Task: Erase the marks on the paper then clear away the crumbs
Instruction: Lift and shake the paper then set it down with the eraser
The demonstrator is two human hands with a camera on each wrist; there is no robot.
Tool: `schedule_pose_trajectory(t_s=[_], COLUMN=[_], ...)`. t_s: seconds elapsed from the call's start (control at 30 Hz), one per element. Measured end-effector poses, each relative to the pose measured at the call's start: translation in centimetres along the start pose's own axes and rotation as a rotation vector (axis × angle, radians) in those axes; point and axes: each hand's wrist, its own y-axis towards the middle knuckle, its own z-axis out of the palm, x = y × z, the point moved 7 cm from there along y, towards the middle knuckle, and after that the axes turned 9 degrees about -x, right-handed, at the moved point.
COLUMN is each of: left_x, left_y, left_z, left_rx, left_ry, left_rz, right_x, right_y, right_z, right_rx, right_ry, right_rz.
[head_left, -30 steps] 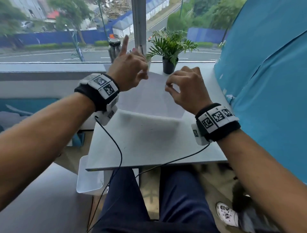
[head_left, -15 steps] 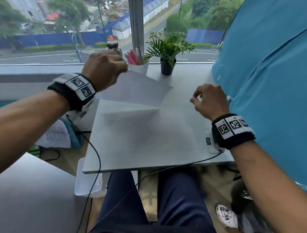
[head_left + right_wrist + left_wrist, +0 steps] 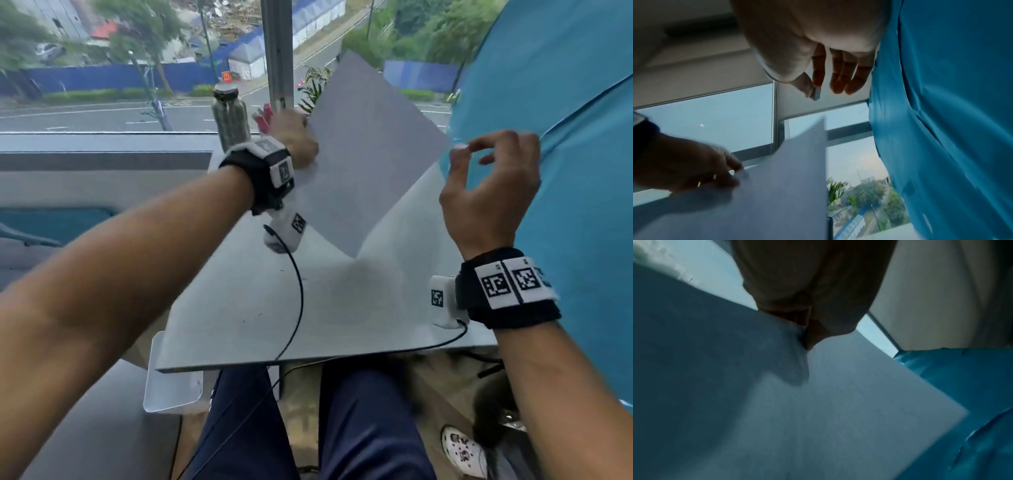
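My left hand pinches the left edge of the white paper and holds it steeply tilted above the grey table. The sheet's lowest corner is near the tabletop at mid-table. In the left wrist view the fingers grip the paper. My right hand is raised at the right, beside the sheet's right corner and apart from it. Its thumb and forefinger pinch a small pale eraser. The right wrist view also shows the paper and left hand. A few dark crumbs lie on the table.
A metal bottle, a cup of pens and a small potted plant stand at the table's far edge by the window. Blue fabric hangs close on the right. A white bin sits below the table's left front corner.
My left hand has swung the paper up from a low tilt to a steep one and moved right. My right hand has risen from the table's right edge.
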Motion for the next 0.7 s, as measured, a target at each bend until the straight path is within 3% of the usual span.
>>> schedule_pose_trajectory(t_s=[0.07, 0.23, 0.3, 0.4, 0.5, 0.57, 0.63, 0.7], left_x=[-0.3, -0.6, -0.9, -1.1, -0.9, -0.6, -1.4, -3.4], left_y=[-1.1, -4.9, -6.6, -8.5, -9.1, -8.9, -9.6, -12.3], left_z=[3.4, 12.0, 15.1, 18.5, 19.1, 18.0, 16.3, 15.0], left_rx=[0.087, 0.235, 0.281, 0.35, 0.397, 0.343, 0.297, 0.35], left_ry=[-0.078, -0.443, -0.516, -0.481, -0.365, -0.216, -0.116, -0.017], left_rz=[-0.049, -0.275, -0.348, -0.349, -0.245, -0.123, 0.083, 0.365], right_x=[-0.1, -4.6, -7.0, -10.3, -11.7, -11.9, -11.9, -11.7], right_y=[0.9, -2.5, -5.2, -9.1, -11.3, -11.7, -12.0, -12.2], right_z=[0.4, 7.2, 9.1, 10.1, 9.9, 9.7, 9.2, 8.4], right_rx=[0.063, 0.741, 0.918, 1.084, 1.157, 1.17, 1.189, 1.176], right_ry=[0.001, -0.237, -0.371, -0.507, -0.549, -0.539, -0.524, -0.502], right_rz=[-0.014, 0.15, 0.173, 0.218, 0.188, 0.186, 0.195, 0.2])
